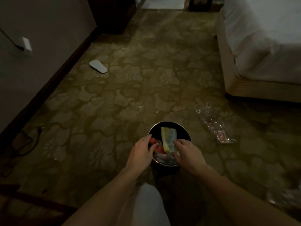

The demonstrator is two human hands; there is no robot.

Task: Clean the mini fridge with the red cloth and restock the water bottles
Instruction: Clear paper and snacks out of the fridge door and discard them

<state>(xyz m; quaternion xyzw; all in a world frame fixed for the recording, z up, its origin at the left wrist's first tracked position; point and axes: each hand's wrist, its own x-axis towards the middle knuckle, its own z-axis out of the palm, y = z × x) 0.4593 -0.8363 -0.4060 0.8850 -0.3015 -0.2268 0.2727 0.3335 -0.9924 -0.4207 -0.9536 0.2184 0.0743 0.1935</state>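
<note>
Down at lower centre, a round dark bin (169,128) on the carpet holds a yellow packet (168,139) lying lengthwise up the frame, red-capped bottles (154,142) and wrappers. Left hand (141,154) curls its grip into the bottles; right hand (187,154) pinches the packet's near end. Clear plastic wrap (211,123) lies at right

Hotel bedroom, patterned carpet (146,70), white-sheeted bed (263,38), slipper (98,66)
</note>
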